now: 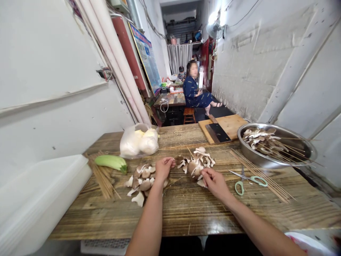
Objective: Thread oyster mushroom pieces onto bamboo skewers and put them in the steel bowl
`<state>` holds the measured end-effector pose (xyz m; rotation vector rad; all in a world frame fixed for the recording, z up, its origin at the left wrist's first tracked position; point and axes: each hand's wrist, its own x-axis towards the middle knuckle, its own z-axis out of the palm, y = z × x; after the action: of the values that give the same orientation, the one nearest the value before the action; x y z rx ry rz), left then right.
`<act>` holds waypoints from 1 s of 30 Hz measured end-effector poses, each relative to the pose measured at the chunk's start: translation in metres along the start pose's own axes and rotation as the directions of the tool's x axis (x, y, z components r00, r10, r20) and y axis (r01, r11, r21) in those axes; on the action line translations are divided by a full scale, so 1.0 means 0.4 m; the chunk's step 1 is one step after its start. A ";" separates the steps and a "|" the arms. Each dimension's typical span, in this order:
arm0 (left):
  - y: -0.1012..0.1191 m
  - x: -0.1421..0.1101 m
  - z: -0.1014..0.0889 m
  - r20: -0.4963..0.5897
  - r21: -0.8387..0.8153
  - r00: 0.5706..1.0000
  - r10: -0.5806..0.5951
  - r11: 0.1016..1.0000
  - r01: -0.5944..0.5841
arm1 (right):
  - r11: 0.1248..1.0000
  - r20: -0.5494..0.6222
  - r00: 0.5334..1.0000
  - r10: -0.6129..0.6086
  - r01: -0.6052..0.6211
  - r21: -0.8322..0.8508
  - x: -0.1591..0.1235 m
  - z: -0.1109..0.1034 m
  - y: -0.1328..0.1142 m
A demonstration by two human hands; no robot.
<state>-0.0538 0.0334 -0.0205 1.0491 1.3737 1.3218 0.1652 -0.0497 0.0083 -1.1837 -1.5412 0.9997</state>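
1. Along the lower left edge of the frame, a white plastic container [45, 206] stands beside the table [106, 220]; its contents cannot be told.
2. Lower centre: loose mushrooms [145, 185] lie heaped on the table, just beside the left wrist.
3. Right of centre: scissors [249, 178] lie against a row of thin skewers [274, 187].
4. Centre: the left hand [163, 169] pinches what appears to be a dark mushroom's edge; the right hand [214, 180] pinches a cap of the clustered mushrooms [198, 165], which lie on the table between the two.
5. The step in hand looks like parting the cluster or arranging pieces on a stick; I cannot tell which. The next move probably calls for a light, two-sided pinch, as the caps look easily torn.
6. Right side: a steel bowl [252, 156] holds mushrooms with skewers, some reaching past its rim.
7. Upper left of the table: a translucent bag [126, 146] contains pale, rounded things.
8. Far edge: a cleaver [216, 132] rests on a cutting board [230, 122].
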 end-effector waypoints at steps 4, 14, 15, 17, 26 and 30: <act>0.009 -0.013 0.005 0.003 -0.147 0.998 -0.055 0.988 0.055 | 1.000 0.076 0.997 0.025 -0.024 -0.017 -0.003 0.004 0.006; 0.078 -0.042 -0.073 0.180 0.082 0.983 -0.015 0.997 0.000 | 0.998 0.123 0.991 0.043 -0.038 -0.041 -0.007 0.009 0.015; 0.084 -0.045 -0.085 0.229 0.139 0.973 -0.012 0.990 -0.020 | 0.998 0.131 0.990 0.044 -0.039 -0.045 -0.007 0.010 0.016; 0.092 -0.050 -0.101 0.326 0.258 0.945 -0.026 0.964 -0.063 | 0.998 0.142 0.989 0.049 -0.042 -0.050 -0.007 0.011 0.016; 0.071 -0.022 -0.094 -0.024 0.824 0.937 0.348 0.538 -0.179 | 0.998 0.155 0.987 0.048 -0.039 -0.057 -0.007 0.011 0.018; 0.065 -0.055 -0.074 -0.043 0.976 0.971 0.236 0.220 -0.010 | 0.998 0.146 0.988 0.046 -0.038 -0.057 -0.007 0.011 0.017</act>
<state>-0.0787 0.0075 0.0065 1.9269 2.4336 0.4598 0.1630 -0.0513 0.0001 -1.2068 -1.6732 1.1004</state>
